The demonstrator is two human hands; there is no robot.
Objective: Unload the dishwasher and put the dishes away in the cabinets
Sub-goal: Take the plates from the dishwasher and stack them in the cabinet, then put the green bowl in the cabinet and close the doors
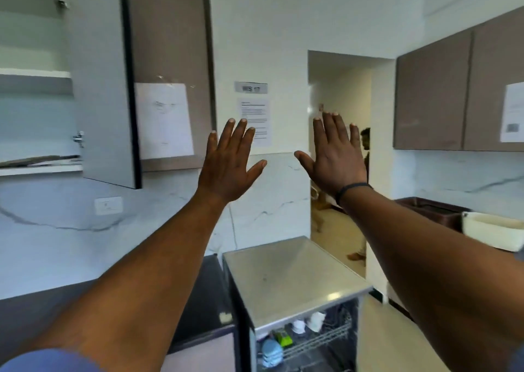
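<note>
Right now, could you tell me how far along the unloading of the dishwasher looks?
Done: the upper cabinet door is open, and the dishwasher stands open with its rack showing. In hand: nothing; the left hand and right hand are raised, fingers spread and empty. Left: white cups, a green item and a blue item sit in the rack, so it looks early.

Bare forearms — blue sleeves, black wristband on right.
</note>
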